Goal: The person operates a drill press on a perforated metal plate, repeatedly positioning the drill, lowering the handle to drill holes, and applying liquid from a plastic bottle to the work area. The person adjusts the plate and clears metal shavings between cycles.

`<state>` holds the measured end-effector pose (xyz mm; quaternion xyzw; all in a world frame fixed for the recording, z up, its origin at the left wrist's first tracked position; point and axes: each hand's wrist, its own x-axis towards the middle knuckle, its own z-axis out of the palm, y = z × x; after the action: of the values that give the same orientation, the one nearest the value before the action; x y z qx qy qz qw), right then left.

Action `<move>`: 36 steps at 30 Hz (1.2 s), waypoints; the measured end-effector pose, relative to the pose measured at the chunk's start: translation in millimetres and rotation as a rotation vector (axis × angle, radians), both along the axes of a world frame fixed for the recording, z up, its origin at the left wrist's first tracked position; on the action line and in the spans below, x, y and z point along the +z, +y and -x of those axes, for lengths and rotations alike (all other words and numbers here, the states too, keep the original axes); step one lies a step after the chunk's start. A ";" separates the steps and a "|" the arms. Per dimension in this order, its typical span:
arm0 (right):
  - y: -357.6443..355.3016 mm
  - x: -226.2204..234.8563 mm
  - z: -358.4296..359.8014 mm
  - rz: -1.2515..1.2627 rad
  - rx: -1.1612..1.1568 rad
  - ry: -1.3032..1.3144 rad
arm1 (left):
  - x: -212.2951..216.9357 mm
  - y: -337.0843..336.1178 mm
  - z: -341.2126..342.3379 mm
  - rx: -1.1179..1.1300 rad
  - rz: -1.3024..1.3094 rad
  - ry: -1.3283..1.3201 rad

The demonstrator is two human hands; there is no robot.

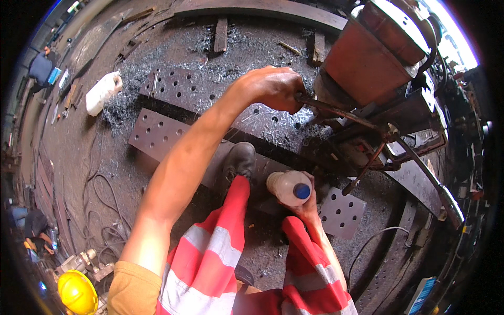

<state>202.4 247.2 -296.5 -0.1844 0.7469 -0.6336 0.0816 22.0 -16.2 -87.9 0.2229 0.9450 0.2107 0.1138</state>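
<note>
My left hand [275, 88] reaches far forward, its fingers wrapped round the end of a metal lever handle [344, 114]. The handle is one of several spokes meeting at a hub on the side of a red drilling machine [362, 60]. Low between my knees, my right hand [305, 209] is closed round a whitish plastic bottle [283, 185] with a blue cap, tilted toward me. Under the machine, a steel plate [184, 86] with rows of drilled holes is strewn with metal shavings. The drill's cutting end is hidden behind the machine's body.
A second drilled plate [152, 137] lies nearer, with my boot [240, 160] on it. At left stand a white jerrycan [102, 94] and loose cables [107, 197]. A yellow hard hat [77, 292] is at lower left. A steel beam [262, 8] crosses the far side.
</note>
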 end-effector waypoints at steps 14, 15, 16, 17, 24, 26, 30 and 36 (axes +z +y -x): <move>72.7 61.7 19.6 -0.373 -0.144 0.086 | 3.4 3.5 -0.8 0.030 0.009 0.003; 83.9 67.9 16.5 -0.412 -0.325 0.172 | 1.8 3.9 -1.0 0.022 -0.004 0.008; 85.7 71.0 16.7 -0.197 -0.522 0.246 | -0.5 3.0 -0.5 0.017 -0.001 0.025; 90.7 72.1 17.8 -0.106 -0.655 0.280 | -3.0 1.1 0.5 0.013 0.002 0.042; 130.1 37.5 54.0 -0.154 -0.482 0.029 | 3.6 4.9 -1.0 0.010 0.006 0.022; 136.8 20.7 57.3 -0.174 -0.371 -0.076 | 1.0 4.2 -1.6 0.006 0.007 0.038; 146.9 1.0 59.4 0.221 -0.315 -0.258 | 1.6 3.3 -1.2 -0.001 0.015 0.025; 140.6 -3.0 60.1 0.251 -0.295 -0.276 | -7.2 0.8 0.9 0.012 -0.023 0.025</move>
<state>142.2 387.7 -299.5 0.0063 0.6628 -0.7459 0.0659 21.1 -15.5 -95.2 0.2210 0.9452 0.2194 0.0982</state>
